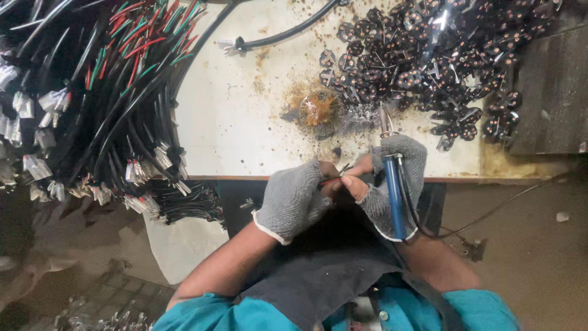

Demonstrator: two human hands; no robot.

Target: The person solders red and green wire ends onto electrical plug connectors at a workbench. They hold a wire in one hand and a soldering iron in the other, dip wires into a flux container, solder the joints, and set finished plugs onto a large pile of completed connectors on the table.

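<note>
My left hand (294,199), in a grey fingerless glove, pinches a thin red wire end (334,179) at the table's front edge. My right hand (392,178), gloved the same way, grips a blue-handled soldering iron (392,184) with its metal tip pointing up toward the table. The right fingertips also touch the wire end, right beside the left fingers. A small round tin of brown flux (321,110) sits just beyond the iron's tip.
A heap of small black round plug parts (429,55) covers the back right of the stained white table (239,116). Bundles of black, red and green cables (116,92) hang over the left. A black cable (282,34) lies at the top.
</note>
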